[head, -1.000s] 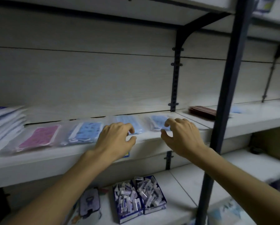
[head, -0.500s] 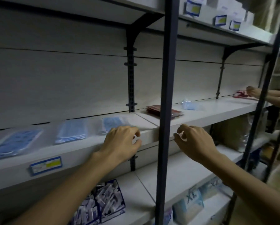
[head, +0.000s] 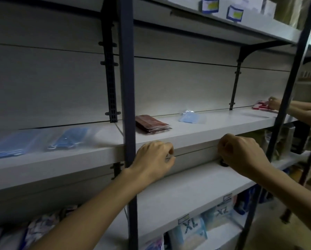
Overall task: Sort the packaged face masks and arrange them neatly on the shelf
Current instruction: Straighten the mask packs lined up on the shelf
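Nearest, the left hand [head: 153, 160] and the right hand [head: 241, 152] are raised in front of the shelf [head: 205, 134], both loosely curled with fingers drawn together and nothing visible in either grip. They are level with the shelf's front edge, well apart, the left one just right of a dark upright post [head: 126, 105]. On the shelf beyond lies a stack of dark red mask packs [head: 152, 123], flat. Left of the post lie two blue mask packs [head: 68, 139], blurred. Farther right sits a light blue pack [head: 189, 117]. At the far right another person's hands [head: 274, 103] touch red packs [head: 259, 105].
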A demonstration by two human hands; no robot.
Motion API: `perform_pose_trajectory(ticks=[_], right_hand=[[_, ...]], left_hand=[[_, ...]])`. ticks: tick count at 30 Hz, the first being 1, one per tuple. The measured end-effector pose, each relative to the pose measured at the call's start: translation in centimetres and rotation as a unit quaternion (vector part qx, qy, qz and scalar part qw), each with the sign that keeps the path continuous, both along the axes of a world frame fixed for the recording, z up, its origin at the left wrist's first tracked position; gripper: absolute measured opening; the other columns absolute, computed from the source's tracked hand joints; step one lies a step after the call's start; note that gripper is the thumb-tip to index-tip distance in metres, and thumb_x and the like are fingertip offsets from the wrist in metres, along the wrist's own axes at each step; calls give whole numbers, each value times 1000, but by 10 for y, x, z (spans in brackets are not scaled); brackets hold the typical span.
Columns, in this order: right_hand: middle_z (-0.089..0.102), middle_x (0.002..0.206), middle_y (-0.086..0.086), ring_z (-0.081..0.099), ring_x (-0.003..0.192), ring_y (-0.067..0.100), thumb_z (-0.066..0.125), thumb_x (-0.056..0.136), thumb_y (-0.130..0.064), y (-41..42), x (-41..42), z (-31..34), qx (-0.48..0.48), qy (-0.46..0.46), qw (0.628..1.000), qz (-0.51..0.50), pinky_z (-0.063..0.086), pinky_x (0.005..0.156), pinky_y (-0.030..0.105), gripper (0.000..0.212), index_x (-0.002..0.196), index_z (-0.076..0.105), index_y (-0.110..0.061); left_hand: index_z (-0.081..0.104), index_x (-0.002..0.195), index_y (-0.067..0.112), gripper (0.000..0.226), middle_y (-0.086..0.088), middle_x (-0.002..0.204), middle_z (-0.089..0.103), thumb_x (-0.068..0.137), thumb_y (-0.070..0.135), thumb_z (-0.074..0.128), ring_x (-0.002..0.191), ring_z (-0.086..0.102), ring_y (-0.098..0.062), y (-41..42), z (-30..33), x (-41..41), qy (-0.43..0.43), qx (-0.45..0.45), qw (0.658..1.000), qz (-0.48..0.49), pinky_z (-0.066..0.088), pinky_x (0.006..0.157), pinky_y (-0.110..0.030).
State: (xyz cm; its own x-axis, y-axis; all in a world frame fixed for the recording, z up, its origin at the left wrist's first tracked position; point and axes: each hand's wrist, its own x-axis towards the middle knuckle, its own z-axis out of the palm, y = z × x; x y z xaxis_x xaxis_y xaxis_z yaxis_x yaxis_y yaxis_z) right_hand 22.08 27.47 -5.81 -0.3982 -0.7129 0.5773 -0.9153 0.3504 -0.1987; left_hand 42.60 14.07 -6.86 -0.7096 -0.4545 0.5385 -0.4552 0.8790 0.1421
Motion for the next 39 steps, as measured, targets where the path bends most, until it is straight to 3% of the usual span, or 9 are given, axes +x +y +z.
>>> perform_pose_trajectory(ticks=[6,12,24,30,39], right_hand=[[60,76,-5,56,63,10,57,95,-21,-12,-62,-5,-1,-14,999,33,42,57,20,15,102,65,-11],[72,88,3,66,73,18,57,95,-25,-44,-123,-7,-2,-40,997,73,58,69,38,18,105,64,-12],[68,75,-8,61,80,22,56,91,-29,-133,-283,14,-5,-49,995,87,53,72,37,12,96,64,-23],[65,68,-11,61,78,21,57,88,-26,-166,-353,12,-12,-69,991,116,52,69,36,8,90,64,-25],[63,65,-12,59,74,18,53,90,-27,-242,-429,19,1,-65,971,231,52,69,37,13,99,63,-22]], left_hand=[[60,109,23,23,3,107,63,94,35,49,102,56,-19,-3,6,-62,-21,-1,1000,11,38,81,-29],[60,111,23,25,3,106,63,94,37,48,102,55,-18,-33,16,-122,-27,-29,999,26,38,79,-28],[61,106,27,21,7,106,63,92,37,50,102,55,-17,-116,23,-291,-1,0,997,74,40,80,-28],[62,102,28,18,9,104,63,90,39,53,100,56,-16,-149,18,-338,-9,3,991,130,35,74,-25],[63,97,29,21,12,95,56,87,46,56,91,54,-14,-184,23,-383,-26,22,968,249,37,71,-26]])
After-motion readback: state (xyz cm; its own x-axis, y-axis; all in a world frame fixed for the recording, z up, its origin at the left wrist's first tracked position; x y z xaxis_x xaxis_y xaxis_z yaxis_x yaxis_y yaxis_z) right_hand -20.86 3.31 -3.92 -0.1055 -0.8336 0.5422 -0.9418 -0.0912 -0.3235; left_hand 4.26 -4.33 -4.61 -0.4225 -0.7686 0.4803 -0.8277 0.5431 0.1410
